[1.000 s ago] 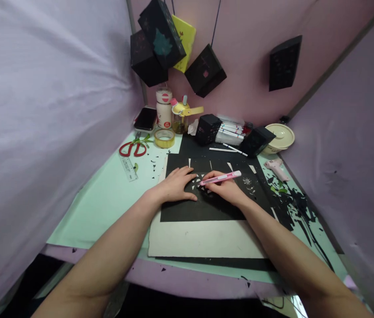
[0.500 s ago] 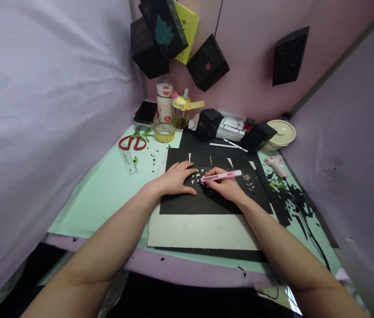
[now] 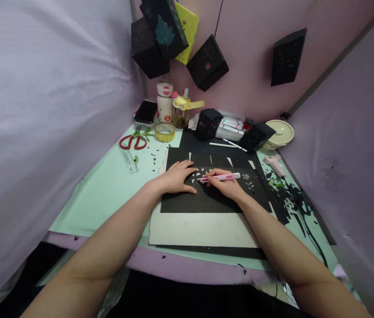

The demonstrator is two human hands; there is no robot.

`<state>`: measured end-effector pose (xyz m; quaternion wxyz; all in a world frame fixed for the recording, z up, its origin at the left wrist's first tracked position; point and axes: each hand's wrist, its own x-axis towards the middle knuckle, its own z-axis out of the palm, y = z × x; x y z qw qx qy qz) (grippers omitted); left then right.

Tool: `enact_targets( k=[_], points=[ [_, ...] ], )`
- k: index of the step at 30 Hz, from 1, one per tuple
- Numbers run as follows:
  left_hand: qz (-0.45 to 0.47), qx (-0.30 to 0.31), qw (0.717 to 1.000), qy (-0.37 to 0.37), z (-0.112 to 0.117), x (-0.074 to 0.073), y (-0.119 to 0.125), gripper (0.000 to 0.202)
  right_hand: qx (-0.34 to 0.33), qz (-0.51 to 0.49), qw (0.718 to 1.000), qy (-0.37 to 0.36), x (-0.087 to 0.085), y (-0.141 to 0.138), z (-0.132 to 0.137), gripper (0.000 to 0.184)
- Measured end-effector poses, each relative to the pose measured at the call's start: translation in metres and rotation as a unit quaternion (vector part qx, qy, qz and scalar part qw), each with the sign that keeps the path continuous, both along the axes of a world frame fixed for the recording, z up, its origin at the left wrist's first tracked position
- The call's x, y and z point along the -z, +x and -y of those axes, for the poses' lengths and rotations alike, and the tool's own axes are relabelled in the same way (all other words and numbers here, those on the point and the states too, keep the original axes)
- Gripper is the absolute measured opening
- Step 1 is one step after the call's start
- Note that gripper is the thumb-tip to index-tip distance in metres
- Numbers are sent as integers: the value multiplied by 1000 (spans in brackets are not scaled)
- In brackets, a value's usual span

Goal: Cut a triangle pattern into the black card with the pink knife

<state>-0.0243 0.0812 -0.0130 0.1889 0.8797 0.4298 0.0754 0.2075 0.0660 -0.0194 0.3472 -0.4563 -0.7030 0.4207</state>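
Observation:
A black paper sheet (image 3: 207,201) lies on a pale board (image 3: 203,229) on the mint-green table. My left hand (image 3: 175,177) rests flat on the sheet's left part, fingers stretched out and spread. My right hand (image 3: 225,185) is closed round a pink craft knife (image 3: 220,177), whose tip points left onto the paper between the two hands. Small white cut-out shapes (image 3: 196,176) show in the black sheet around the knife tip, and a small flower cut-out (image 3: 246,177) lies right of the knife.
Red scissors (image 3: 133,141), a clear ruler (image 3: 129,160) and a tape roll (image 3: 165,131) lie at the back left. A phone (image 3: 146,112), jars, black boxes (image 3: 208,124), markers (image 3: 231,129), a cream bowl (image 3: 281,133) and a glue gun (image 3: 275,164) line the back. Black scraps (image 3: 293,198) litter the right.
The knife and my right hand have crept slightly up and left on the sheet. My left hand stays pressed in place. The view has shifted a little.

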Motion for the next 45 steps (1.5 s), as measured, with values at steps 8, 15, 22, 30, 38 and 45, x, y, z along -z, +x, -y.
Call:
enact_targets(
  k=[8, 15, 22, 30, 38, 45],
  points=[
    [12, 0, 1000, 2, 0, 1, -1, 87, -9, 4, 1000, -7, 1, 0, 2, 23],
    [13, 2, 1000, 0, 2, -1, -1, 86, -12, 10, 1000, -1, 2, 0, 2, 23],
    [23, 1, 1000, 6, 0, 1, -1, 85, -31, 27, 999, 28, 0, 1, 3, 26],
    [20, 0, 1000, -7, -1, 3, -2, 87, -96, 64, 991, 68, -1, 11, -1, 21],
    [-5, 13, 999, 42, 0, 5, 0, 85, -135, 103, 978, 123, 3, 14, -5, 20],
    [-19, -3, 996, 85, 4, 15, 3, 83, -172, 113, 963, 174, 0, 12, -5, 17]
  ],
)
